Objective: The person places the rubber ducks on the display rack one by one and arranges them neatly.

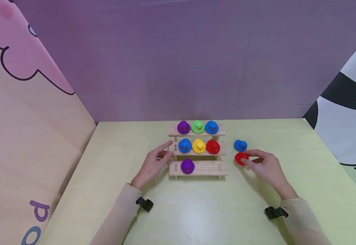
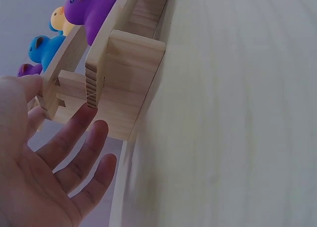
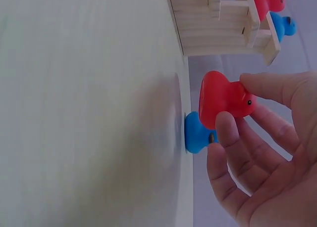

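A three-step wooden rack (image 1: 197, 168) stands mid-table. Its top step bears purple, green and blue ducks, and its middle step blue, yellow and red ones. One purple duck (image 1: 187, 166) sits on the bottom step. My right hand (image 1: 247, 158) pinches a loose red duck (image 1: 240, 158) between thumb and fingers, right of the rack; I cannot tell whether it is on the table or just above it. A loose blue duck (image 1: 240, 145) stands just behind it. The right wrist view shows this pinch on the red duck (image 3: 218, 96). My left hand (image 1: 167, 149) is open, fingertips at the rack's left end (image 2: 124, 73).
The pale yellow-green table (image 1: 196, 211) is walled by a purple backdrop (image 1: 184, 68) behind and by printed panels on the left and right. The rack's bottom step has bare wood to the right of the purple duck.
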A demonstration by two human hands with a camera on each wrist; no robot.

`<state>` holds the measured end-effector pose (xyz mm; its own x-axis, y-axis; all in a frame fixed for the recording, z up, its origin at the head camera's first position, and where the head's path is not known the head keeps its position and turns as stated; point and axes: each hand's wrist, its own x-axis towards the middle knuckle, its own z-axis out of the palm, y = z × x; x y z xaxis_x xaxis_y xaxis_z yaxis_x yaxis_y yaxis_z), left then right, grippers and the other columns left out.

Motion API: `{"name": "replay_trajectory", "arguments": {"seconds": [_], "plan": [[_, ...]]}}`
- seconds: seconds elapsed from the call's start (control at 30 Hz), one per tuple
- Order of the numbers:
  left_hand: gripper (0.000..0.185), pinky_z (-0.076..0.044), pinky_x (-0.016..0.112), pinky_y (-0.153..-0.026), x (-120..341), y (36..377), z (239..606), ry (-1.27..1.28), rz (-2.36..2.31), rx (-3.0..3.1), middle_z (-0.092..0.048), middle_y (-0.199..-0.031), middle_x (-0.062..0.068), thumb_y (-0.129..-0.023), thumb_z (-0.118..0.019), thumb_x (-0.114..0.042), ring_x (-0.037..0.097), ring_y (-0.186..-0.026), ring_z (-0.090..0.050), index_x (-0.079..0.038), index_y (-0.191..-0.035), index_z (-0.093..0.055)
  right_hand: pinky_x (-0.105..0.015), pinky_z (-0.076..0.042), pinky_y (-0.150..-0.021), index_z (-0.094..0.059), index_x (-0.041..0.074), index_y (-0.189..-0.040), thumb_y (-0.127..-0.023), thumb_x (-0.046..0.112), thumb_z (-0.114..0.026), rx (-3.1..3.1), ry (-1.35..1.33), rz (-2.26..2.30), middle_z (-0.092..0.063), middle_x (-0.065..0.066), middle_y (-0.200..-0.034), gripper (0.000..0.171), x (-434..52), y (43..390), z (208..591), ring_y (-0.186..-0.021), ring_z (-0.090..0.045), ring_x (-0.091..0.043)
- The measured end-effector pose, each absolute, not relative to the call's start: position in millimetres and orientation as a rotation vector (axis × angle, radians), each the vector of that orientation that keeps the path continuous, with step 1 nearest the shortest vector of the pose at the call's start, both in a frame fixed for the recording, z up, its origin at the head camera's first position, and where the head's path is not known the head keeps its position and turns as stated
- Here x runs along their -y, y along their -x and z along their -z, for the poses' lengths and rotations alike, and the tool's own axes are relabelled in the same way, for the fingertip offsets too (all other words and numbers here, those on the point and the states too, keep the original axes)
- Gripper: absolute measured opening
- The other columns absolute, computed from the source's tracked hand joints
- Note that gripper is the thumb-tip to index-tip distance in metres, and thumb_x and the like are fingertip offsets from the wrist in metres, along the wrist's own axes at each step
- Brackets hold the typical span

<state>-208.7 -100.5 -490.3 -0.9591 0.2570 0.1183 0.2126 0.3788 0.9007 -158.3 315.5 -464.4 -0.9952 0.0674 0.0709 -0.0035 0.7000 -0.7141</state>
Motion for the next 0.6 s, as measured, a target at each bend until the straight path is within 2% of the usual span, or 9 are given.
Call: {"name": "replay_trajectory", "arguments": {"seconds": [0.2,0.6], "plan": [[0.048,-0.059,0.034,-0.082,101.2,209.6,490.4,-0.434,-1.669,-2.572,-0.079,-0.117,0.005,-0.109,-0.062,-0.037,0.021,-0.099,-0.070,-0.036,-0.157,-0.055,-0.030,-0.056,-0.072,-0.074,0.009,-0.131,-0.100,0.037,-0.075,2.810,0.015,-1.179,-0.076,-0.018,-0.124,0.042,-310.0,153.9,459.5,-0.102,-0.072,-0.034],[0.048,-0.059,0.033,-0.081,100.7,207.8,489.2,-0.431,-1.665,-2.577,-0.079,-0.118,0.005,-0.110,-0.061,-0.037,0.022,-0.099,-0.070,-0.036,-0.157,-0.054,-0.030,-0.057,-0.068,-0.075,0.008,-0.129,-0.099,0.038,-0.078,2.813,-0.033,-1.220,-0.076,-0.018,-0.119,0.042,-298.6,146.1,446.1,-0.098,-0.070,-0.031]]}}
